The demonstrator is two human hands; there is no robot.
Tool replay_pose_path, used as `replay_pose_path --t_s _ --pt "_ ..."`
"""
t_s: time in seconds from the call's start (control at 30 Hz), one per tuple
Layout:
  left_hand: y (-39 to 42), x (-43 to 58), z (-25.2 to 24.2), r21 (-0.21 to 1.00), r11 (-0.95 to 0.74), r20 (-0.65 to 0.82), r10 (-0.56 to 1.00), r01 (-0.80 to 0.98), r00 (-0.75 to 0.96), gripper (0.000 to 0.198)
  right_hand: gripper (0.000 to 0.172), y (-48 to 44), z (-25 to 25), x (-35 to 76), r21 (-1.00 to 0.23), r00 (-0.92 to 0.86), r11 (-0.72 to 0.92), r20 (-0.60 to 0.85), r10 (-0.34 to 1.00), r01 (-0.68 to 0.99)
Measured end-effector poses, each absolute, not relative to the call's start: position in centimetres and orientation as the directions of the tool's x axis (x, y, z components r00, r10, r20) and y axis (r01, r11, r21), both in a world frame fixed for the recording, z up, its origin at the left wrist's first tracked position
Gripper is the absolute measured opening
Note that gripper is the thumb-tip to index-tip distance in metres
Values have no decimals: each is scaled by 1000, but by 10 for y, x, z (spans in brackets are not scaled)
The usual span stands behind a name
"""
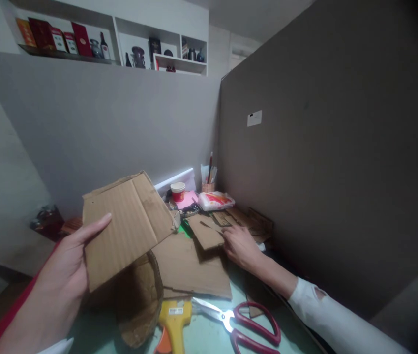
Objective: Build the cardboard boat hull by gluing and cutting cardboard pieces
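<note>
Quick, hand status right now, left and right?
Left hand: closed on a large cardboard piece, thumb on its face.
Right hand: at the edge of a smaller cardboard flap; firm grip can't be told.

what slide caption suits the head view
Left hand holding a cardboard sheet, right hand at a smaller piece, scissors and glue gun nearby.

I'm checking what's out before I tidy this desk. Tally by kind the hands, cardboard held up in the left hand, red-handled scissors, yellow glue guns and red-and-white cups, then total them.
Left hand and right hand: 2
Held-up cardboard: 1
Red-handled scissors: 1
Yellow glue gun: 1
Red-and-white cup: 1
Total: 6
</note>
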State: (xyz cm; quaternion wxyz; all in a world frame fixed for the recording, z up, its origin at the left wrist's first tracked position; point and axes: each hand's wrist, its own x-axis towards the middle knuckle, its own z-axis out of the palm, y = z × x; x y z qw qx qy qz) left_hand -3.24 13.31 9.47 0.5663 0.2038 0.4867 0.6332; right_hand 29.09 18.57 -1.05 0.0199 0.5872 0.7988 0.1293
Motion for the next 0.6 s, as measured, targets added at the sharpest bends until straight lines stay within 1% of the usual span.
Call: replay_pose_path --t_s 0.13,0.3,0.43,0.6 --pt "133 -31 95 854 144 -314 909 -500 -274 38 29 187 1 298 229 -243 209 130 961 951" --pt "131 -31 96 868 127 -292 913 -480 -286 40 29 182 6 303 191 -195 170 118 974 967" --pt "132 -32 95 867 134 -299 910 -480 -286 41 29 183 9 312 158 -113 91 133 985 983" --pt "133 -29 99 874 102 -278 907 -476 -316 44 29 183 11 321 147 -59 36 151 987 989"
